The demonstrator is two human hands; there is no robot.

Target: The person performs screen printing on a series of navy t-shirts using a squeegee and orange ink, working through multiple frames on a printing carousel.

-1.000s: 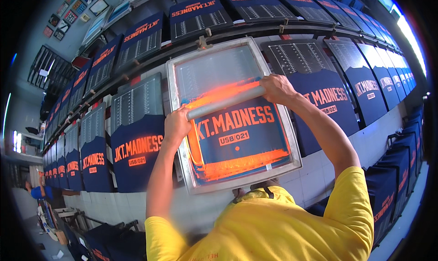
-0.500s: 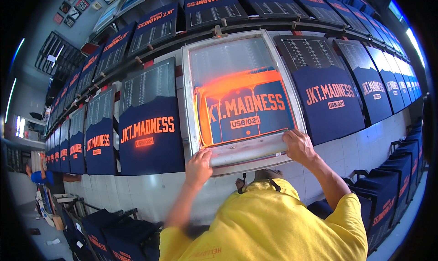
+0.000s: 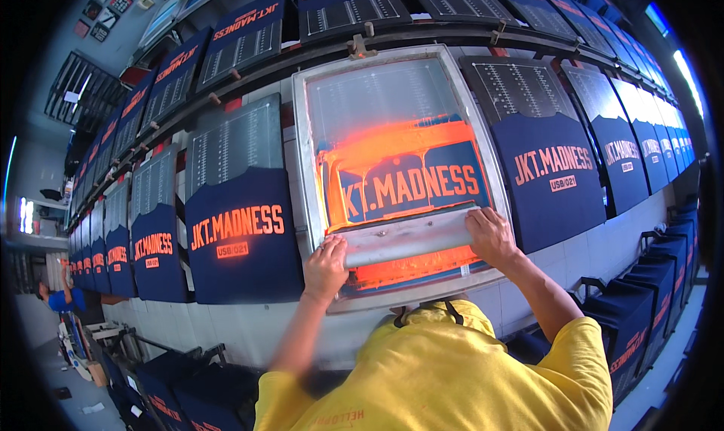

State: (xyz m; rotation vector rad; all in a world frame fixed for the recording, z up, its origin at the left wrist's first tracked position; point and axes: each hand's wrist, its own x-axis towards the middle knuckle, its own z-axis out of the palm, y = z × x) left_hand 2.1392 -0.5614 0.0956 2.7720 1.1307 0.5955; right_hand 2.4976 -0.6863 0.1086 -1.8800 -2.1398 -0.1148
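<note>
A metal-backed squeegee (image 3: 407,236) lies across a printing screen with a pale metal frame (image 3: 304,129). My left hand (image 3: 327,269) grips its left end, fingers curled over the top edge. On the right end, the fingers of my right hand (image 3: 492,236) are wrapped the same way. Wet orange ink (image 3: 400,139) spreads over the mesh in a band beyond the squeegee and down the left side. More orange shows on the near side of the blade. Orange lettering on navy blue shows through the mesh; the squeegee covers its lower part.
Navy shirts with orange print lie on slanted boards left (image 3: 237,227) and right (image 3: 554,174) of the screen. A second row of boards stands beyond a metal rail (image 3: 264,65). Navy-covered boards (image 3: 641,310) stand at the lower right. Another person in blue (image 3: 66,299) is far left.
Both hands have pushed the squeegee away from the frame's near edge, over the lower part of the lettering. Orange ink now shows on the near side of it. The view has shifted slightly.
</note>
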